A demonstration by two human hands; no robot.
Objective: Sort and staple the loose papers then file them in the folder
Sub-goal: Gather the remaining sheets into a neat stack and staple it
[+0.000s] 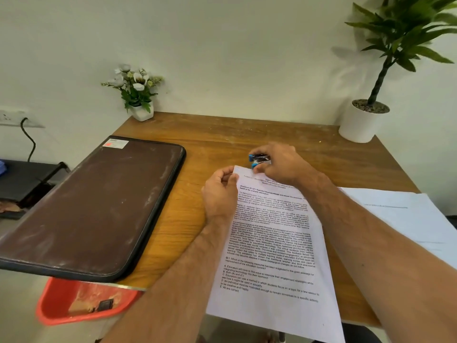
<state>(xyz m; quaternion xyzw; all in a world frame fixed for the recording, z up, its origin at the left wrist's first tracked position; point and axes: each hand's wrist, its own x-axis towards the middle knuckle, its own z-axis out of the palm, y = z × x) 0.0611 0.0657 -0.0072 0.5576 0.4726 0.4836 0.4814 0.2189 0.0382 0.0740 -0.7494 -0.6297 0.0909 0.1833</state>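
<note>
A printed set of papers (272, 256) lies on the wooden desk (222, 134), its lower edge hanging over the front. My left hand (220, 194) pinches the sheets' top left corner. My right hand (282, 163) grips a small blue and black stapler (258, 159) right at the papers' top edge, near that corner. A closed dark brown folder (94, 204) lies to the left, sticking out past the desk's left edge. More white papers (405, 216) lie at the right, partly hidden by my right forearm.
A small white pot of flowers (138, 95) stands at the desk's back left corner and a tall plant in a white pot (361, 122) at the back right. A red bin (81, 300) sits on the floor below the folder. A dark shelf (24, 179) stands at the far left.
</note>
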